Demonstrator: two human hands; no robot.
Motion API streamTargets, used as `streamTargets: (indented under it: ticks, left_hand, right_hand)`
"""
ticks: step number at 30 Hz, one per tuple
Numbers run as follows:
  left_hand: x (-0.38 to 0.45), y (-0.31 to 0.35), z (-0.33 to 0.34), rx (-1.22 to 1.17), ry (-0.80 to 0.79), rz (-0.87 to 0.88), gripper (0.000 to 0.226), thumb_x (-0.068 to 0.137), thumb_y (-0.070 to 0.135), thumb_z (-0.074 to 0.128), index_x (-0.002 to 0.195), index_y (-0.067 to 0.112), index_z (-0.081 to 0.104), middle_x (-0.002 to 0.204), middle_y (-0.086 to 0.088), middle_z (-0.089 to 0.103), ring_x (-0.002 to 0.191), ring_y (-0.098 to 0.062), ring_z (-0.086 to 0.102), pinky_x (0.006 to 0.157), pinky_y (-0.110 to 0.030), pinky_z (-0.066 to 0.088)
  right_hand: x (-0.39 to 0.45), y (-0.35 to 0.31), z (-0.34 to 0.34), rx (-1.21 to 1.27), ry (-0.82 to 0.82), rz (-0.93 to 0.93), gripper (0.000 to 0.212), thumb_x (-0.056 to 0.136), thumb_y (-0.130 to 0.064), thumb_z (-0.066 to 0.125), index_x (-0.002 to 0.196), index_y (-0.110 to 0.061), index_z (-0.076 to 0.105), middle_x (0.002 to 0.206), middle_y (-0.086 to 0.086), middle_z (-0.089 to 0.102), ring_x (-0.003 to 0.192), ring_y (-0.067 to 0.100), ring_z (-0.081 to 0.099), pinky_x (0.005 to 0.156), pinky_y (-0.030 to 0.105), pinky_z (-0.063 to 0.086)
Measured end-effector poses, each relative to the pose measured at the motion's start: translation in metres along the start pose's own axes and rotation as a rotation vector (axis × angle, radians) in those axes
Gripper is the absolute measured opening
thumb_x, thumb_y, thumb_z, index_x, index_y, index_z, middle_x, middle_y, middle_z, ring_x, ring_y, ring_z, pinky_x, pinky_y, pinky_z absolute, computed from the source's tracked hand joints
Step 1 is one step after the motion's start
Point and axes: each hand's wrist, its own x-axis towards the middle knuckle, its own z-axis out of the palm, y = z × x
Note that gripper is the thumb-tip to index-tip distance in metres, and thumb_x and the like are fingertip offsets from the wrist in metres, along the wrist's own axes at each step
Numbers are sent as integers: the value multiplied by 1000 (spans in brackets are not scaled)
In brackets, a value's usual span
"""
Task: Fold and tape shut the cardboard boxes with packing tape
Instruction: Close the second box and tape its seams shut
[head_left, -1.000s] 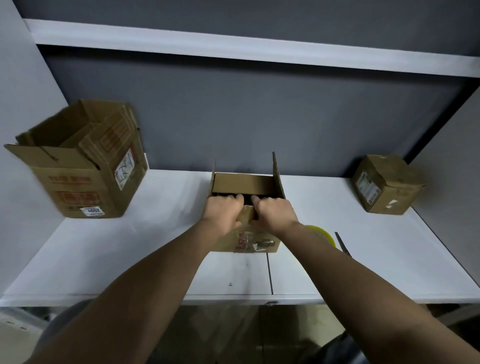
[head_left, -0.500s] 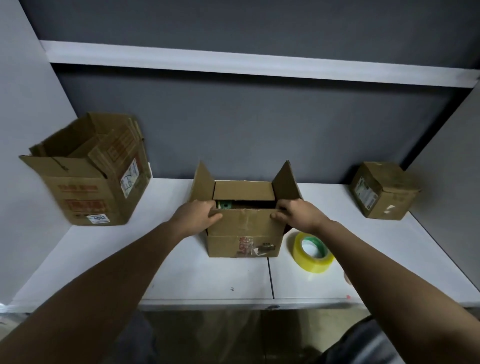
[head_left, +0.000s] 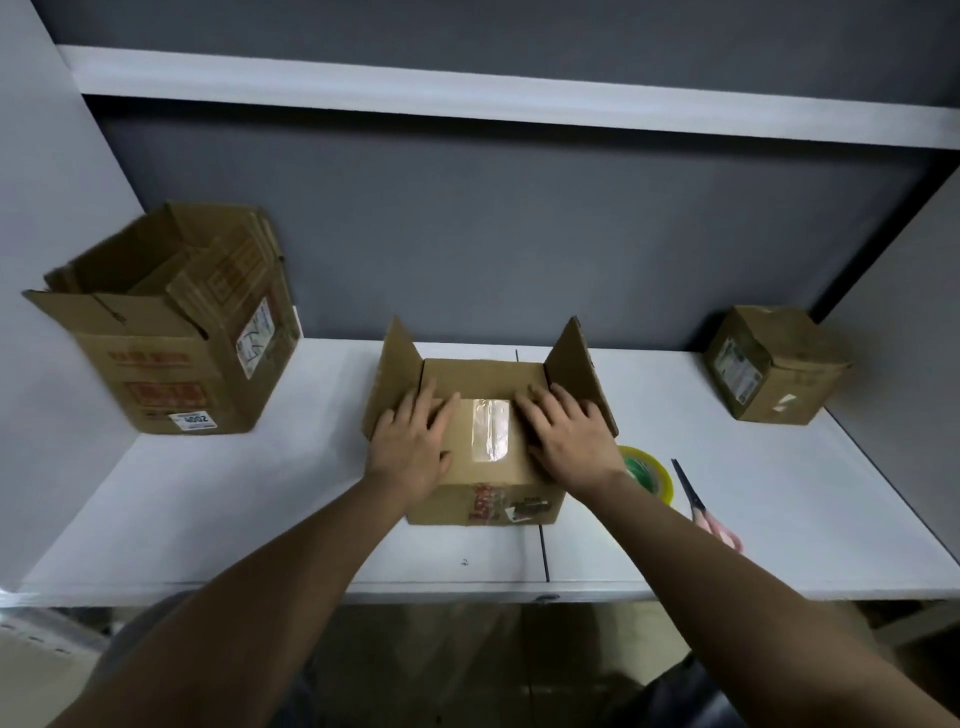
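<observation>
A small cardboard box (head_left: 485, 499) stands at the middle of the white table. Its front and back flaps lie folded flat, with an old patch of clear tape on the front flap. The two side flaps stand up at left and right. My left hand (head_left: 410, 441) presses flat on the left part of the folded flaps, fingers straight. My right hand (head_left: 569, 436) presses flat on the right part. A yellow roll of packing tape (head_left: 649, 475) lies just right of the box, partly behind my right wrist.
Scissors (head_left: 698, 506) with pink handles lie right of the tape roll. A large open cardboard box (head_left: 171, 332) stands at the far left, a small closed box (head_left: 774, 364) at the far right. A dark wall and a shelf rise behind the white table (head_left: 234, 514).
My hands have moved from the box's front corners onto its top, pushing the front and back flaps down flat. The box's inside is now covered.
</observation>
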Motion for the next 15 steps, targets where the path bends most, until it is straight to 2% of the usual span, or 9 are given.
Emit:
streamTargets:
  ticks: [2,4,6,8,10,12,14,15]
  left_hand:
    - [-6,0,11,66,-65,105,72,94,55,32,153,21,7,160,-9,6,147,-28,7,113,-45,16]
    - [-12,1,18,46,-90,175,80,86,64,16,152,20,18,159,-13,13,147,-30,10,115,-48,8]
    - [-15,3,24,-9,-159,214,92,76,70,7,152,18,18,159,-13,13,146,-30,13,117,-46,9]
    - [-18,6,31,-16,-193,217,89,82,70,12,153,17,7,160,-12,5,147,-28,7,118,-42,3]
    - [-20,10,33,1,-216,204,81,92,64,26,153,17,-2,161,-9,-1,148,-25,0,118,-38,-4]
    - [-22,12,32,-9,-222,180,81,94,61,31,153,16,-3,161,-7,-1,148,-23,-1,118,-37,-6]
    - [-23,12,30,9,-237,170,82,94,61,32,153,16,-2,161,-7,0,148,-23,1,118,-37,-6]
    - [-22,13,29,17,-239,174,82,93,62,31,153,15,2,160,-8,4,148,-23,4,118,-38,-5]
  right_hand:
    - [-7,0,12,-72,-82,-21,64,94,-53,36,149,-19,35,152,9,38,137,33,39,105,51,37]
    - [-12,2,24,-106,-179,-34,83,84,-70,21,145,-18,42,149,11,43,131,34,47,103,54,39]
    - [-14,-1,37,-118,-226,-61,92,81,-74,11,148,-16,36,152,13,37,135,35,42,106,54,35]
    - [-13,-8,44,-70,-203,-79,91,82,-69,5,150,-13,30,154,13,31,137,35,38,109,52,32]
    - [-13,-13,47,-76,-242,-92,94,77,-63,-11,154,-12,8,160,11,11,146,34,21,116,49,18]
    - [-16,-16,48,-106,-287,-99,97,68,-60,-21,153,-13,-9,162,9,-4,149,32,6,118,46,6]
    - [-16,-17,45,-105,-287,-95,100,69,-63,-18,154,-13,-4,162,10,1,148,33,10,118,46,8]
    - [-16,-17,42,-86,-249,-90,99,73,-65,-11,154,-11,9,160,12,13,146,34,21,117,47,15]
